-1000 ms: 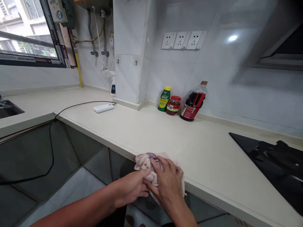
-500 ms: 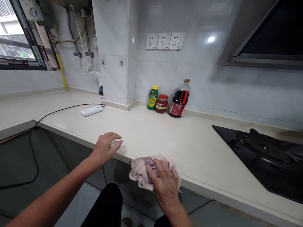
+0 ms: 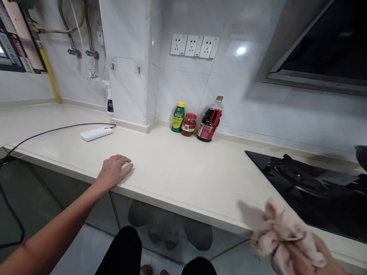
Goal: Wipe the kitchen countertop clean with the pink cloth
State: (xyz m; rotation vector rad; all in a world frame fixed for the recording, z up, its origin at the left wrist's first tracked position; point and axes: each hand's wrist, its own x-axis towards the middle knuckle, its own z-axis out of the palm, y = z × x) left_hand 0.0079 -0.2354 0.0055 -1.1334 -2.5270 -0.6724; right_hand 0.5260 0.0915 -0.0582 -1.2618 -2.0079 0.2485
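Observation:
My left hand (image 3: 113, 171) rests near the front edge of the pale countertop (image 3: 183, 168), fingers loosely curved and thumb apart, with nothing held. Off to the lower right, my right hand (image 3: 323, 252) grips a bunched pinkish cloth (image 3: 282, 231), raised in front of the counter edge near the stove. Folds of the cloth cover most of the right fingers, and motion blurs them a little.
Against the back wall stand a green squeeze bottle (image 3: 178, 117), a red-lidded jar (image 3: 189, 125) and a large dark sauce bottle (image 3: 210, 120). A white power bank (image 3: 96, 133) with a black cable lies left. The black gas stove (image 3: 304, 191) is right, a spray bottle (image 3: 109, 101) far left.
My right hand has lifted the cloth off the counter and carried it right, toward the stove. My left hand has shifted left and settled on the countertop. The view has turned right.

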